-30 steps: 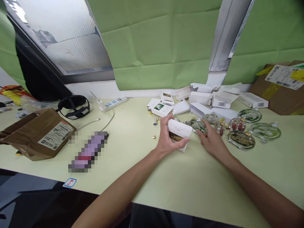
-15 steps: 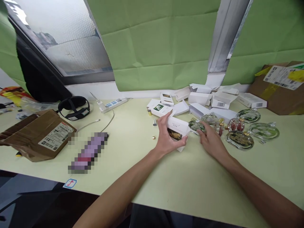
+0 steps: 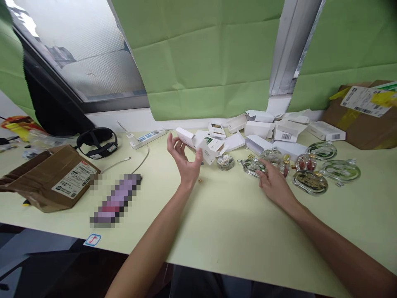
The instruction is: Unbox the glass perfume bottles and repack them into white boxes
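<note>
My left hand [image 3: 185, 160] is raised over the table with fingers and thumb spread apart. Just beyond it is an open white carton [image 3: 205, 155], tilted, its near edge close to my thumb; whether they touch I cannot tell. My right hand [image 3: 276, 182] has its fingers closed at the right end of a flat oval glass bottle [image 3: 252, 167] with a green picture, lying on the table. Between the hands sits a small round glass bottle [image 3: 225, 162]. A tiny gold piece [image 3: 200, 180] lies near my left wrist.
Several white cartons [image 3: 259, 129] are heaped by the window wall. More glass bottles [image 3: 310, 182] lie to the right, before a brown box [image 3: 359, 124]. On the left are an open brown box [image 3: 46, 178], a headset [image 3: 96, 142], a power strip [image 3: 151, 135] and a blurred-out phone [image 3: 116, 200].
My left hand has moved left and opened. The white carton has gone left with it and tipped over, exposing the small round bottle. My right hand has stayed at the oval bottle.
</note>
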Available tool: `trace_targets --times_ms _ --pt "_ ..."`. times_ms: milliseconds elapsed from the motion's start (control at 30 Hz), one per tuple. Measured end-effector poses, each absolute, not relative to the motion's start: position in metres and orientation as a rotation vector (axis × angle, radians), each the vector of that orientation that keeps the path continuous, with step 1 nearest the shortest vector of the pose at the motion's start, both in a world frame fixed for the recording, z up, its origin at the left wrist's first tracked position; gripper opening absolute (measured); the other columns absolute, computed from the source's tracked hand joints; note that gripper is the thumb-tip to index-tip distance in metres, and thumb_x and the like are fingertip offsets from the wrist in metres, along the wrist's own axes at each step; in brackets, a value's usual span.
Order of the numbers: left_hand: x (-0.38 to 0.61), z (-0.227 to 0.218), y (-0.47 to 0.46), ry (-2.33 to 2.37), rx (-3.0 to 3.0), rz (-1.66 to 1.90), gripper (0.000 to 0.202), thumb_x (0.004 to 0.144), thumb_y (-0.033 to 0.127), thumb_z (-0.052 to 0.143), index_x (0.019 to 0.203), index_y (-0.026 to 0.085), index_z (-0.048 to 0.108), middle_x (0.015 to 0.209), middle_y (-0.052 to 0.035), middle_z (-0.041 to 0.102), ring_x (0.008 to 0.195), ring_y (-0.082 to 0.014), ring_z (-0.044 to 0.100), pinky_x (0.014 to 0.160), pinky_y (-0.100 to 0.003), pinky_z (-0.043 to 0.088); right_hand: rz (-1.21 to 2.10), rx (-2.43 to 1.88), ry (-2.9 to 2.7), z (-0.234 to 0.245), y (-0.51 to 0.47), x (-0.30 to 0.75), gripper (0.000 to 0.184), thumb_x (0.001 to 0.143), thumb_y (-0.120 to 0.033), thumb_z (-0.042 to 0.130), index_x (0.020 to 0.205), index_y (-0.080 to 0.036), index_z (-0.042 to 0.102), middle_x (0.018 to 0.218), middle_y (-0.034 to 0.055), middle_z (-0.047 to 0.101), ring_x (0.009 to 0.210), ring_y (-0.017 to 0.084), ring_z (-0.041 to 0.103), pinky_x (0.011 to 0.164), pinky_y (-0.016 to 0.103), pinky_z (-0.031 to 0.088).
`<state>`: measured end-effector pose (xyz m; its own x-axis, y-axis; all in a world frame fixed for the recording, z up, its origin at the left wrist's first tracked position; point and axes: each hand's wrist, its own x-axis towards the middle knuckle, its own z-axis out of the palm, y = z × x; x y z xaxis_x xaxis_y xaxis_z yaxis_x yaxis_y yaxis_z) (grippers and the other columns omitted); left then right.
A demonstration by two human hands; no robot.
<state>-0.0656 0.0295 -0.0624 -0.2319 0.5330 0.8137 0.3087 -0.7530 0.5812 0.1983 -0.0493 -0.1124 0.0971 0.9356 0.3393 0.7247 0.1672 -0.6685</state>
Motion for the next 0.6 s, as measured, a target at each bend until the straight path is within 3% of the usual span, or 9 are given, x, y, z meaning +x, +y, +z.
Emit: trace_targets --times_ms 233,600 --pt "-0.096 -0.079 0.053 1.351 1.723 2.045 0.082 0.082 0.036 0.067 0.148 0.029 0.019 0.134 -0.0098 0.045 0.127 -0.0218 0.047 0.112 -0.038 0.037 0.362 -1.624 -1.681 -0.115 -0.048 0.201 0.050 0.094 -0.037 0.045 0.138 -0.016 0.051 0.090 0.0125 0.071 0.085 0.031 0.066 0.077 0.045 0.050" --pt "-0.109 -0.100 0.066 1.524 1.617 1.919 0.080 0.082 0.034 0.064 0.149 0.030 0.020 0.142 -0.0100 0.040 0.132 -0.0230 0.045 0.109 -0.038 0.038 0.448 -1.552 -1.695 -0.120 -0.047 0.201 0.050 0.094 -0.040 0.044 0.137 -0.018 0.052 0.090 0.0122 0.071 0.075 0.027 0.066 0.066 0.041 0.052"
